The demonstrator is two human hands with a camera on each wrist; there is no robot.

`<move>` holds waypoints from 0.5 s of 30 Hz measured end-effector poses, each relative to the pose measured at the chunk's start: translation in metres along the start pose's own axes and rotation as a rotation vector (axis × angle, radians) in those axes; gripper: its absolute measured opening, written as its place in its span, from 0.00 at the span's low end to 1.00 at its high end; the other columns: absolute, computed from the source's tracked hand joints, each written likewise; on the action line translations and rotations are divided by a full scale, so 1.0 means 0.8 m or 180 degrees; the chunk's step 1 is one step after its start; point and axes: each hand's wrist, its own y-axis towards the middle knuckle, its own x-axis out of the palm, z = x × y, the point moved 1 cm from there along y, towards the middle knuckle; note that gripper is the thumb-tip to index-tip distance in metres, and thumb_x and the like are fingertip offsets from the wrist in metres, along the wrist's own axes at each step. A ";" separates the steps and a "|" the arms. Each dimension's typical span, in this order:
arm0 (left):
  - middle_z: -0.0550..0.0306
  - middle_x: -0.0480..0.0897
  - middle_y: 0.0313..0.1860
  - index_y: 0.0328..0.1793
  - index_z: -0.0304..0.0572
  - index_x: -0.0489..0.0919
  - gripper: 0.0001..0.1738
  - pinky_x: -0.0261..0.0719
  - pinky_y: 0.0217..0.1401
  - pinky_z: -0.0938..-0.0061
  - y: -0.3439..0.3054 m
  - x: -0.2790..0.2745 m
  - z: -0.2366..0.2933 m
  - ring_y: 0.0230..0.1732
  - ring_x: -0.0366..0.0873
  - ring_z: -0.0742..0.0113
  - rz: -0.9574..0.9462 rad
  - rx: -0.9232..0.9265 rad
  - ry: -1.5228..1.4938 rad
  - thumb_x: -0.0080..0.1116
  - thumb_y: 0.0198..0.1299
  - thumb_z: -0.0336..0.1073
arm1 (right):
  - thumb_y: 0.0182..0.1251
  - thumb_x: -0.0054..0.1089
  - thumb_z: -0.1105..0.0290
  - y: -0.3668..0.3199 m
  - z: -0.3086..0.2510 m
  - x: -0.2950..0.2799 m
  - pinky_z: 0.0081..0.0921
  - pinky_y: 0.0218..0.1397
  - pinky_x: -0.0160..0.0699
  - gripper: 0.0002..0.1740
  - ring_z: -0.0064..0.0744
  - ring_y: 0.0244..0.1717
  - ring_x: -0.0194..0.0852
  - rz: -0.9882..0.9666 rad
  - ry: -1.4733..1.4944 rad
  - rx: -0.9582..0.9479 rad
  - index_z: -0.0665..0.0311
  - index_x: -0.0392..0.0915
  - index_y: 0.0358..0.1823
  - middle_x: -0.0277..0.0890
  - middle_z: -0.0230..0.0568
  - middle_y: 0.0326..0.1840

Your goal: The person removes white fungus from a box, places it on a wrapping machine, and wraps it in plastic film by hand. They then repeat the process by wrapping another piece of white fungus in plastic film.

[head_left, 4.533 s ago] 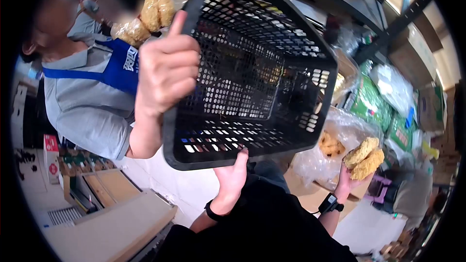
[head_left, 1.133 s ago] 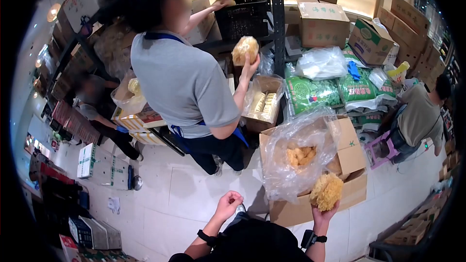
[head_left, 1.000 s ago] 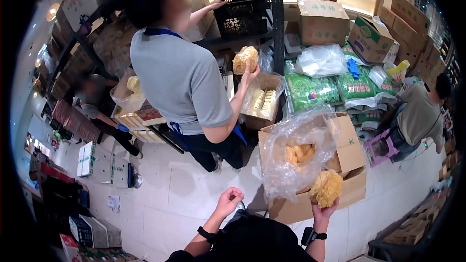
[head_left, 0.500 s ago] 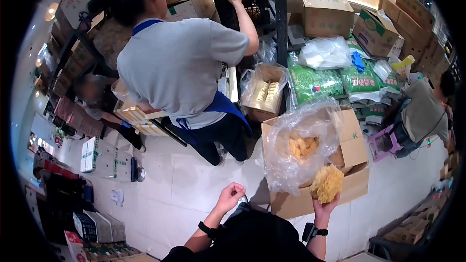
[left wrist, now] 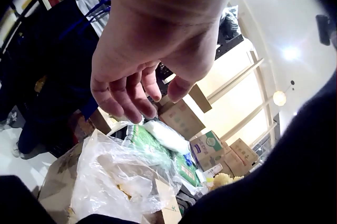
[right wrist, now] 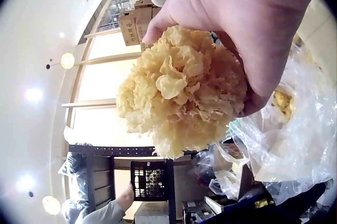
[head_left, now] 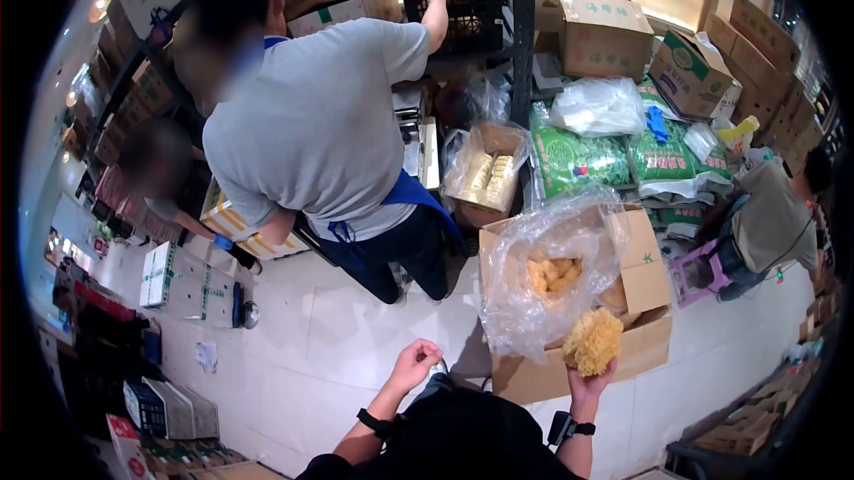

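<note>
My right hand point(head_left: 592, 380) holds a pale yellow, ruffled clump of what looks like dried snow fungus point(head_left: 593, 340) over the near edge of an open cardboard box point(head_left: 543, 381). In the right wrist view the thumb and fingers curve around the fungus point(right wrist: 181, 90), and its frilly lobes face the camera. More yellow clumps point(head_left: 553, 275) lie inside a clear plastic bag point(head_left: 516, 324) that lines the box. My left hand point(head_left: 414, 366) hangs left of the box with loosely curled fingers point(left wrist: 124, 103) and nothing in them.
A person in a grey shirt point(head_left: 311, 115) stands ahead, one hand at the rim of a black crate point(head_left: 471, 26) on a shelf. Green sacks point(head_left: 578, 160) are stacked behind the box. Someone sits on a purple stool point(head_left: 698, 273) at right. A small lined carton point(head_left: 485, 200) stands ahead.
The black crate, earlier close before me at my left hand, is now on the shelf. The other person raised a wrapped clump to it; that clump is out of sight. My right hand keeps the fungus.
</note>
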 end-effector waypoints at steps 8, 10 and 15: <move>0.67 0.77 0.31 0.40 0.39 0.74 0.06 0.71 0.38 0.84 -0.006 -0.001 -0.007 0.33 0.72 0.81 0.0050 0.0000 -0.0066 0.60 0.60 0.31 | 0.60 0.49 0.41 -0.006 0.003 0.011 0.46 0.67 0.59 0.39 0.41 0.67 0.58 0.0182 -0.0085 0.0058 0.51 0.58 0.70 0.59 0.36 0.70; 0.67 0.76 0.31 0.40 0.39 0.74 0.06 0.71 0.38 0.84 -0.010 -0.002 -0.013 0.32 0.72 0.81 0.0093 0.0007 0.0005 0.59 0.61 0.30 | 0.61 0.50 0.42 -0.005 0.004 0.008 0.46 0.67 0.59 0.38 0.42 0.67 0.58 0.0285 -0.0077 0.0072 0.51 0.58 0.70 0.59 0.36 0.70; 0.68 0.74 0.28 0.39 0.39 0.75 0.07 0.71 0.35 0.83 -0.028 -0.003 -0.033 0.30 0.69 0.81 0.0398 0.0161 -0.0013 0.60 0.60 0.32 | 0.61 0.52 0.44 -0.005 0.009 0.010 0.47 0.67 0.59 0.37 0.42 0.68 0.58 0.0144 -0.0149 0.0279 0.52 0.60 0.69 0.60 0.36 0.70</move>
